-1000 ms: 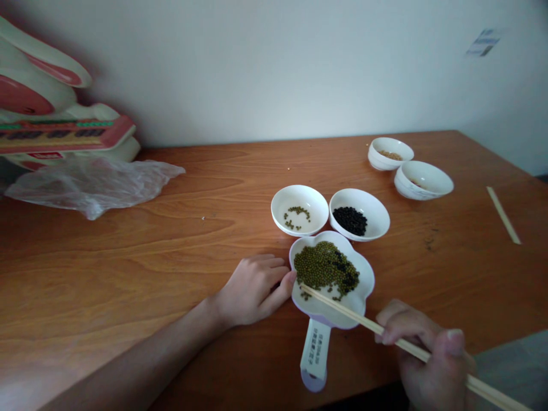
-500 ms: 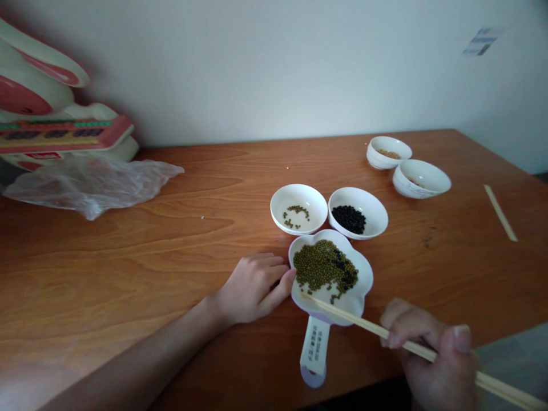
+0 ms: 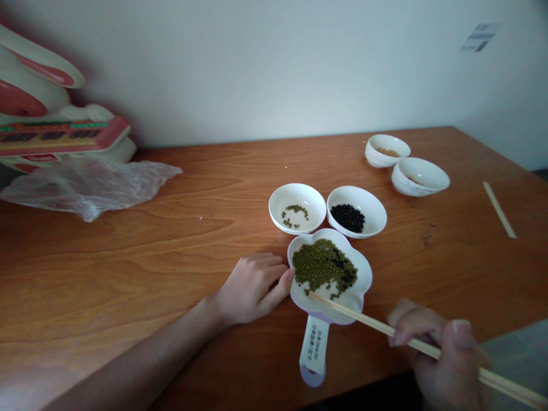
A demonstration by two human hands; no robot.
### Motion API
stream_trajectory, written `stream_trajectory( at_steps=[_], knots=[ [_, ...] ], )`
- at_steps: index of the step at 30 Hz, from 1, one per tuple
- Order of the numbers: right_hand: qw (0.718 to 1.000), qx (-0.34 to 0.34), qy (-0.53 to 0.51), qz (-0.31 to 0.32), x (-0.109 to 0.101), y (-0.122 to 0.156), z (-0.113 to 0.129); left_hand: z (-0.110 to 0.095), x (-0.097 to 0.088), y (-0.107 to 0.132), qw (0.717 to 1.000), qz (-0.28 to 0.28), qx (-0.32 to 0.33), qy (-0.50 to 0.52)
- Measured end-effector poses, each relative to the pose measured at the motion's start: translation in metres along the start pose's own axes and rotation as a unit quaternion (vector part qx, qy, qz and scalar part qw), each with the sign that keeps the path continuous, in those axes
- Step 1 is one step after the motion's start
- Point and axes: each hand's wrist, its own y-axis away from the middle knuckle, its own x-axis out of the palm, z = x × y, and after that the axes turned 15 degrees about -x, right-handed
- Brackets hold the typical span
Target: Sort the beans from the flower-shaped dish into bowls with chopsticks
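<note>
While a broad brown wood-grain table (image 3: 149, 240) is taking up most of the view, a cream-and-pink rabbit toy (image 3: 64, 140) is standing back L, w/ a crumpled clear plastic bag (image 3: 94, 182) lying in front. A white flower-shaped dish (image 3: 362, 274) is sitting nr the table's front edge. The R hand (image 3: 445, 348) is gripping pale wooden chopsticks (image 3: 377, 323), fingers closed round them, tips reaching into the dish. The L hand (image 3: 254, 285) is resting beside it, thumb touching the rim; can't tell if it's pinching. Two round white bowls (image 3: 317, 200) are sitting just behind. Small green beans (image 3: 312, 262) are lying in the dish, w/ black beans (image 3: 349, 274) mixed in.
</note>
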Motion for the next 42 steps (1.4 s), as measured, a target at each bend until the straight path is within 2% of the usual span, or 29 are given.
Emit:
stream_trajectory(
  at_steps=[5, 11, 21, 32, 37, 42],
  knots=[
    [0.999, -0.004, 0.032, -0.016, 0.003, -0.001, -0.002, 0.0, 0.0, 0.0, 1.0, -0.002, 0.002, -0.004],
    [0.999, 0.007, -0.017, 0.026, 0.007, 0.0, -0.002, 0.0, 0.0, -0.001, 1.0, 0.0, -0.001, 0.0],
    [0.996, -0.009, 0.056, -0.064, -0.007, 0.006, -0.018, 0.002, 0.0, -0.002, 1.0, 0.0, 0.001, -0.003],
    [0.993, 0.012, 0.1, -0.066, -0.006, 0.012, -0.03, 0.0, -0.001, 0.0, 1.0, -0.001, 0.002, -0.004],
    [0.992, 0.003, 0.09, -0.086, -0.005, 0.013, -0.031, 0.0, -0.002, 0.0, 1.0, 0.002, 0.0, -0.002],
    [0.994, 0.01, 0.082, -0.071, -0.004, 0.01, -0.028, -0.001, -0.002, 0.0, 1.0, -0.005, 0.001, -0.005]
  ],
)
